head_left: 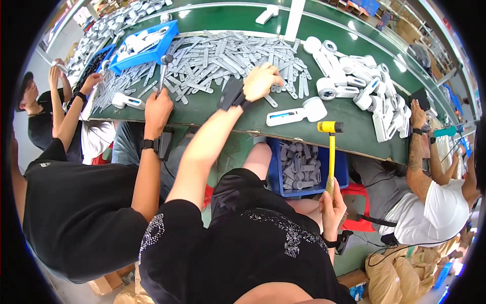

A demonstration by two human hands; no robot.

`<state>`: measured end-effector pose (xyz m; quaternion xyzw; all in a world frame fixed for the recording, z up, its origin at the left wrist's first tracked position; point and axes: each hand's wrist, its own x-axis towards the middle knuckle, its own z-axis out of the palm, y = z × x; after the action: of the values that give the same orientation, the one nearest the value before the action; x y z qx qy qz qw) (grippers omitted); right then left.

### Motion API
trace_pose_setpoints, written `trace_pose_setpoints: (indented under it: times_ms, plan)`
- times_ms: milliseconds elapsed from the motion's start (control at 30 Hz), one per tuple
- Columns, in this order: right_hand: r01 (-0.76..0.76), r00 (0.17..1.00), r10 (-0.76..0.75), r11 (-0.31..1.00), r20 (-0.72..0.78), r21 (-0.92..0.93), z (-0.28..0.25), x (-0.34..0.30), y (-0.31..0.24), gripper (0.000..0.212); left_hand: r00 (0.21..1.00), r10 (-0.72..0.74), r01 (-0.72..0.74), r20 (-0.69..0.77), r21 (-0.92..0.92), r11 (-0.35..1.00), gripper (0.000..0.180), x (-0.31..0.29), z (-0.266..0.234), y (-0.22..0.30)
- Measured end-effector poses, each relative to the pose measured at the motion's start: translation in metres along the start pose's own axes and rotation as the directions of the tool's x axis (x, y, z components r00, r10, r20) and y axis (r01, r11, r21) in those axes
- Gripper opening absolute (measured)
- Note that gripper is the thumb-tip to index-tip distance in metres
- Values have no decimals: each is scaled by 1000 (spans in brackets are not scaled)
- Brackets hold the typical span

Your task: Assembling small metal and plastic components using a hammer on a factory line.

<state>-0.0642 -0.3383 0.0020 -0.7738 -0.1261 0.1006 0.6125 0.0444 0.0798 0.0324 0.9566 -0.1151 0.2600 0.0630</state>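
Note:
My left hand reaches over the right part of a heap of grey plastic strips on the green bench. Its fingers curl down at the heap, and whatever they may hold is hidden under them. In my right hand a yellow hammer stands upright, gripped near the end of its handle, its dark-faced head level with the bench's front edge. Just in front of my left hand lies a white handheld unit with a round head and a blue-marked long body.
White round-headed units are piled at the right. A blue tray of white parts stands at the back left. Below the bench edge is a blue bin of grey parts. A co-worker's hand holds a hammer close on my left; others work both sides.

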Motion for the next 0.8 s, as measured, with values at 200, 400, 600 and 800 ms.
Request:
trace_pose_setpoints:
  times_ms: [200, 400, 600, 800]
  plan:
    - [5, 1000, -5, 1000, 12, 28, 1, 1, 2, 48, 975, 195, -171, 104, -201, 965, 28, 20, 11, -36]
    - [-23, 1000, 22, 997, 11, 72, 3, 5, -3, 48, 946, 297, -254, 128, -274, 928, 16, 27, 8, -43]
    - [-47, 999, 42, 979, 32, 199, 6, 9, -5, 48, 994, 53, -88, -97, -415, 905, 6, 29, 4, -33]
    - [1, 1000, -4, 986, 17, 169, -2, 6, -2, 48, 910, -406, 193, -80, -786, 588, 12, 29, -1, 8]
